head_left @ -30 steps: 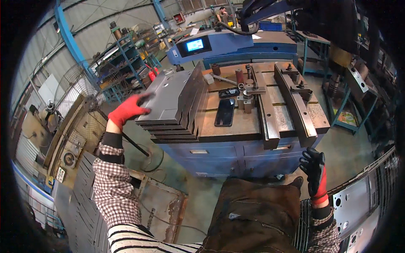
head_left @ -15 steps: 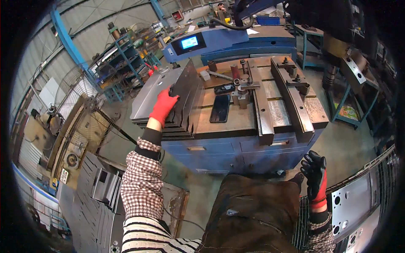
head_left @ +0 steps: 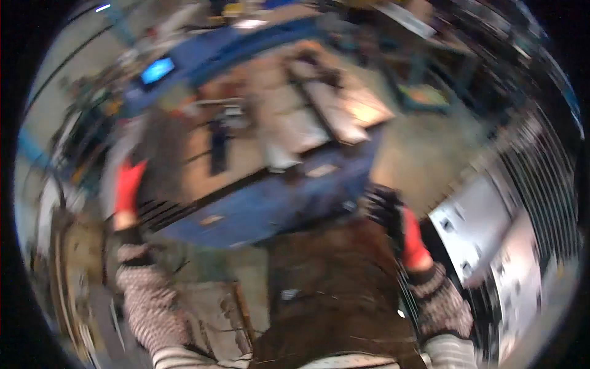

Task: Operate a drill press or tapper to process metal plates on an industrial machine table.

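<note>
Poised with the left hand (head_left: 128, 184) at the stack of metal sheets (head_left: 163, 154), too blurred to tell finger spread, contact or grip. Could shove the sheets askew, toward the phone (head_left: 218, 147) on the table (head_left: 198, 166) right of that hand, by pressing unevenly. Seemingly holding nothing in the right hand (head_left: 398, 224), also unclear in opening. Might scrape the punched plates (head_left: 479, 215) right of it, if swung blindly.
</note>
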